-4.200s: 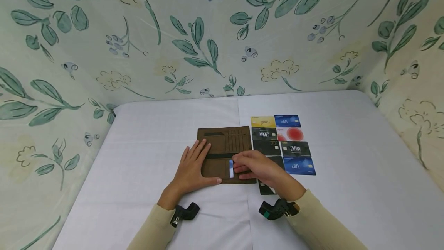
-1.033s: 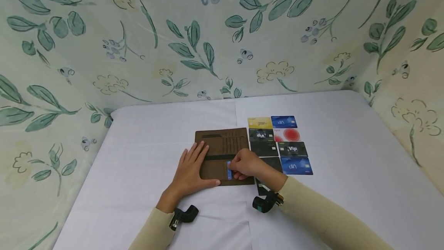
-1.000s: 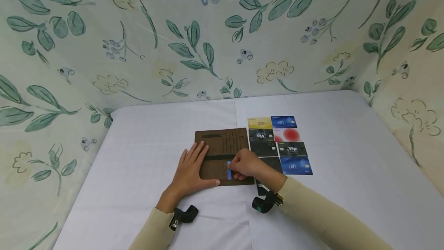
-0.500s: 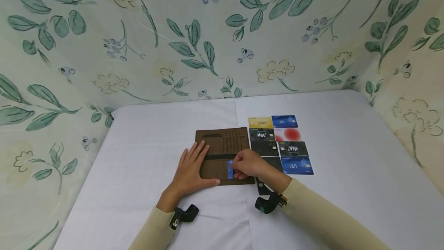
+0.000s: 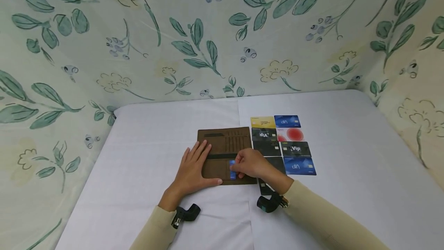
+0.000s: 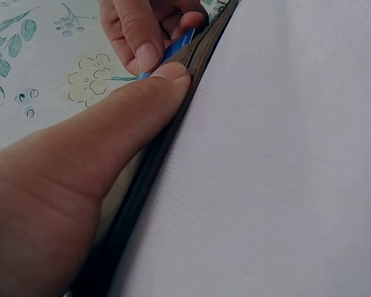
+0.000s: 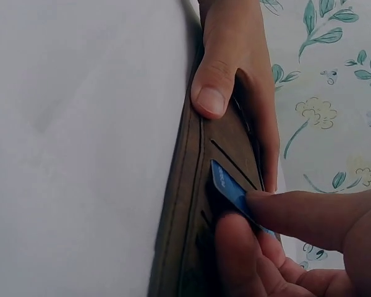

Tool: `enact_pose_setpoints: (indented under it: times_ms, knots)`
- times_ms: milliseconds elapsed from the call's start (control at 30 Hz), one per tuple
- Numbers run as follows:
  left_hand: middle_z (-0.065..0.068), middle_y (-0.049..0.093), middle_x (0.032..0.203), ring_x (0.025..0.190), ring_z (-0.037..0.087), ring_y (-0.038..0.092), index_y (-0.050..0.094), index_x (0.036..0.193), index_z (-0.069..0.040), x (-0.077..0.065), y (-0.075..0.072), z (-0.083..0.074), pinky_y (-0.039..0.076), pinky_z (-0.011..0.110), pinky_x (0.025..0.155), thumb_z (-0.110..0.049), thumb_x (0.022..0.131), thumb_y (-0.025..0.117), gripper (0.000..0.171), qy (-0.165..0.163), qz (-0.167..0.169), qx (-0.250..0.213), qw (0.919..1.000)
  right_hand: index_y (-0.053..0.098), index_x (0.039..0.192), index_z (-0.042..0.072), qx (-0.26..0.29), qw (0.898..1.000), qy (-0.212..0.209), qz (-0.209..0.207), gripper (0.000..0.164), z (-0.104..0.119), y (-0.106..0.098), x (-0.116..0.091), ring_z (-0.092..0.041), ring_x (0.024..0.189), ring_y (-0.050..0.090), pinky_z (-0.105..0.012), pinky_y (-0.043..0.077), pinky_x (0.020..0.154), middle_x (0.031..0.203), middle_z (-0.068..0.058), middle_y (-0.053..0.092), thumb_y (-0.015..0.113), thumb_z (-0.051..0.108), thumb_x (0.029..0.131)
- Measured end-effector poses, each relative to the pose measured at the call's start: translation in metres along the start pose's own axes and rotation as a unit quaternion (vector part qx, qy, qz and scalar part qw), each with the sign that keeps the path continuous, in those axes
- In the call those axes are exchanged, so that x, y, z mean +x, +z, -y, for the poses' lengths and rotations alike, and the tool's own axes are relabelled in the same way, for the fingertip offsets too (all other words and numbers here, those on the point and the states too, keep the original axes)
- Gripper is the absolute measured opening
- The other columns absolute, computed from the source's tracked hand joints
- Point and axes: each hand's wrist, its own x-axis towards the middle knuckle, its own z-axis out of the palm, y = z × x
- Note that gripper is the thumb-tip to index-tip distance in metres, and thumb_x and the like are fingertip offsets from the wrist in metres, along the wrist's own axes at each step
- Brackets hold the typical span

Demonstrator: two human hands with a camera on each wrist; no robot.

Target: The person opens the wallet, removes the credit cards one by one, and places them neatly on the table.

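A brown wallet (image 5: 216, 169) lies spread open on the white table, with card slots along its upper half. My left hand (image 5: 191, 167) rests flat on the wallet's left side, fingers spread, its thumb (image 7: 213, 93) along the near edge. My right hand (image 5: 252, 163) pinches a blue card (image 7: 230, 187) between thumb and fingers at the lower right of the wallet. That card stands tilted at a slot, and its far end is hidden by the fingers.
To the right lie several bank cards in two columns, among them a yellow card (image 5: 262, 122), a red-and-white card (image 5: 294, 134) and a blue VIP card (image 5: 300, 166). My right forearm partly covers the lowest black card (image 5: 265, 189). Floral cloth (image 5: 208, 49) hangs behind the table.
My right forearm has swung lower and outward since the oldest frame, with its fingers staying at the card. More of the card's blue face shows now. My left hand holds its place.
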Motion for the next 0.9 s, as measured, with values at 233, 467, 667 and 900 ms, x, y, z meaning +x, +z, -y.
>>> enact_pose_setpoints:
  times_ms: [233,467,667,900]
  knots:
    - [0.004,0.017,0.161,0.147,0.028,0.012,0.024,0.154,-0.014,-0.0005,-0.002,-0.0017,0.008,0.053,0.116,-0.081,0.068,0.06,0.115,0.003,-0.002,0.0,1.0,0.061,0.077,0.005,0.022,0.999,0.014,0.021,0.02,-0.0014,-0.0028,0.0043,-0.015,0.054,0.065,-0.023,0.04,0.049,0.063,-0.004,0.065,0.075,0.018,0.084]
    - [0.005,0.018,0.16,0.147,0.028,0.013,0.025,0.154,-0.013,0.0,-0.0042,-0.003,0.009,0.054,0.116,-0.08,0.068,0.061,0.114,0.004,-0.004,-0.001,1.0,0.061,0.076,0.006,0.02,0.999,0.02,0.029,0.02,-0.0012,-0.0042,0.0056,-0.014,0.05,0.055,-0.023,0.038,0.047,0.064,-0.003,0.065,0.074,0.019,0.085]
    - [0.005,0.017,0.161,0.148,0.027,0.011,0.024,0.154,-0.013,0.0008,-0.0049,-0.0032,0.008,0.053,0.116,-0.081,0.069,0.06,0.115,0.003,0.002,-0.001,1.0,0.063,0.072,0.007,0.019,0.999,0.027,0.004,0.025,-0.0016,-0.0016,0.0066,-0.013,0.047,0.051,-0.023,0.04,0.046,0.062,-0.002,0.064,0.076,0.026,0.084]
    - [0.005,0.017,0.161,0.147,0.028,0.011,0.025,0.154,-0.013,0.0005,-0.0042,-0.0024,0.009,0.053,0.116,-0.082,0.068,0.059,0.115,0.0,0.003,0.004,1.0,0.064,0.073,0.007,0.031,0.999,0.038,-0.008,0.025,-0.0022,0.0018,0.007,-0.013,0.047,0.054,-0.022,0.043,0.045,0.062,-0.004,0.064,0.077,0.026,0.083]
